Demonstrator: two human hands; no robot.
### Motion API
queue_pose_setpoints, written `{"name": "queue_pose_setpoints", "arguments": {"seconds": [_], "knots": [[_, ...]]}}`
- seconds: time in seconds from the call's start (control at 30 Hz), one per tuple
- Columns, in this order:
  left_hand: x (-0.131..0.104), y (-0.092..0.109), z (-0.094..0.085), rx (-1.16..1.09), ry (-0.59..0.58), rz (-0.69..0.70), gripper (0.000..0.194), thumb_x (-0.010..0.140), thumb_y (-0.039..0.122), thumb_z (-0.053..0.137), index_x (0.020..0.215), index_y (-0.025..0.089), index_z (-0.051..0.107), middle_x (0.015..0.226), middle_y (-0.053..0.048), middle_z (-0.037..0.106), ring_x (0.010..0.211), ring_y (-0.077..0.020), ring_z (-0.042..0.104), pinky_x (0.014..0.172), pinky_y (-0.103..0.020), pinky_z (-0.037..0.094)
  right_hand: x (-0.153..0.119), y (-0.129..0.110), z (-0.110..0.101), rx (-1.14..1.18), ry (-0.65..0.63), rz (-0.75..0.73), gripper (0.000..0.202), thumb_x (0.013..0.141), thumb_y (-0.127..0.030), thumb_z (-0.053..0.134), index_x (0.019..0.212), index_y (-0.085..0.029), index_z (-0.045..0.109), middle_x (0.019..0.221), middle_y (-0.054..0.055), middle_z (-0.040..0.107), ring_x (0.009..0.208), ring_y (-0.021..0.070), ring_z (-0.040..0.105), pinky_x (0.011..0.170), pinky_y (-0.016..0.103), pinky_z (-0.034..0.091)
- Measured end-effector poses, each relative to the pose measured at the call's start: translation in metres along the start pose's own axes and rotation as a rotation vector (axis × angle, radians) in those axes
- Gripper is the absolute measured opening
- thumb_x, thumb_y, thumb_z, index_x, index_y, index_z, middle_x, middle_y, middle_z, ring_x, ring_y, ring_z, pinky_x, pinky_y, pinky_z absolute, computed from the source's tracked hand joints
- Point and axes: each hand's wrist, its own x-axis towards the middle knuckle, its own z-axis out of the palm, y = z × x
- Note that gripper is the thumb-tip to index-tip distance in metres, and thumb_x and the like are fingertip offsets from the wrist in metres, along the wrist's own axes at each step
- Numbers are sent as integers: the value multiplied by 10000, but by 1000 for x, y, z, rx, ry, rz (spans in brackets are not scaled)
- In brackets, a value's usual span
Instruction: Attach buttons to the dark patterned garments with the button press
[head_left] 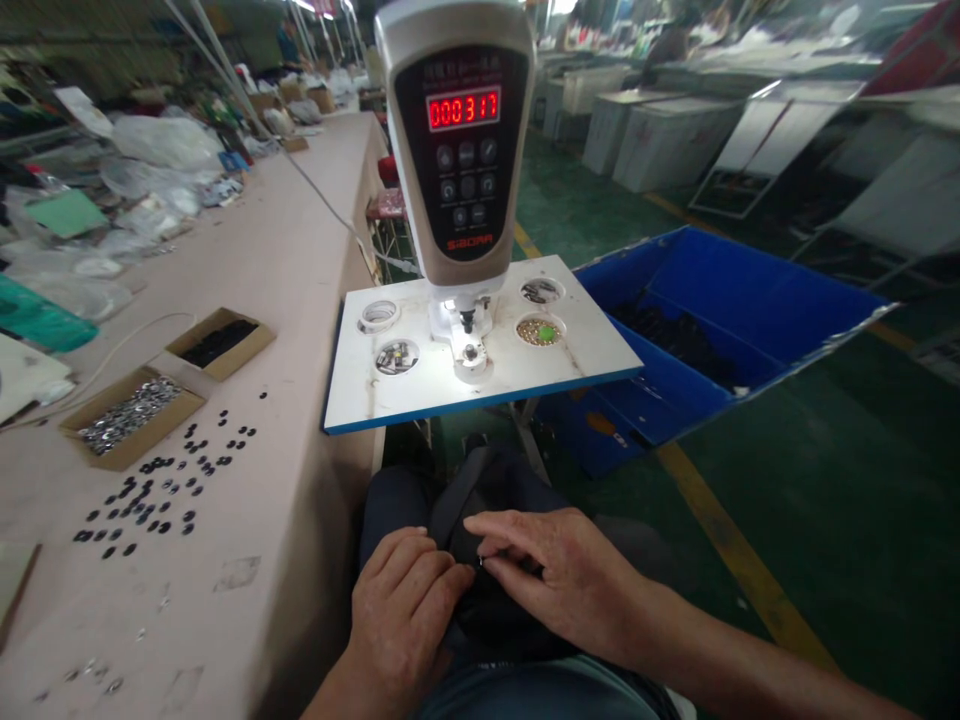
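Observation:
Dark cloth lies bunched over the lap. My left hand is closed on it, its fingers curled and pressed together. Close beside it, my right hand pinches a small shiny metal piece between thumb and fingers, against the cloth. The piece is too small to name its exact kind. Beyond both hands stands a fastener press with a lit red counter reading 000317. Its white work plate has round cups of small metal parts around the lit die.
To the left, a long table bears a box of metal parts, a box of black pieces and scattered black discs. A blue bin holding dark items stands right of the press. The table's edge runs close by my left side.

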Motion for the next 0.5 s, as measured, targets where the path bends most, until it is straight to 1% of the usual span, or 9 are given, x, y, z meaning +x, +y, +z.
{"name": "queue_pose_setpoints", "arguments": {"seconds": [0.13, 0.23, 0.37, 0.5], "knots": [[0, 1, 0, -9, -22, -16, 284, 782, 11, 472, 974, 117, 653, 847, -70, 678, 838, -195, 579, 901, -392, 462, 2, -2, -2, -156, -58, -92, 368, 937, -130, 585, 1279, -244, 657, 1126, -6, 775, 950, 147, 741, 843, 218, 530], [-1, 2, 0, -12, -31, -30, 289, 773, 4, 479, 976, 119, 649, 840, -67, 675, 824, -192, 574, 893, -389, 460, 3, -3, -3, -232, -100, -140, 331, 966, -151, 566, 1277, -230, 644, 1151, 3, 768, 961, 161, 741, 832, 235, 526], [-4, 2, 1, -10, -48, -46, 302, 760, -5, 498, 987, 130, 645, 847, -62, 674, 828, -191, 577, 896, -392, 455, 5, -4, -2, -266, -122, -149, 313, 977, -150, 546, 1266, -227, 636, 1145, 2, 767, 959, 158, 739, 816, 235, 518], [-7, 1, 2, -14, -76, -74, 284, 781, 34, 504, 1006, 142, 641, 869, -71, 677, 846, -213, 579, 867, -402, 450, 7, -5, -2, -266, -168, -132, 306, 999, -166, 506, 1274, -227, 627, 1171, 14, 758, 998, 163, 729, 849, 246, 506]]}}
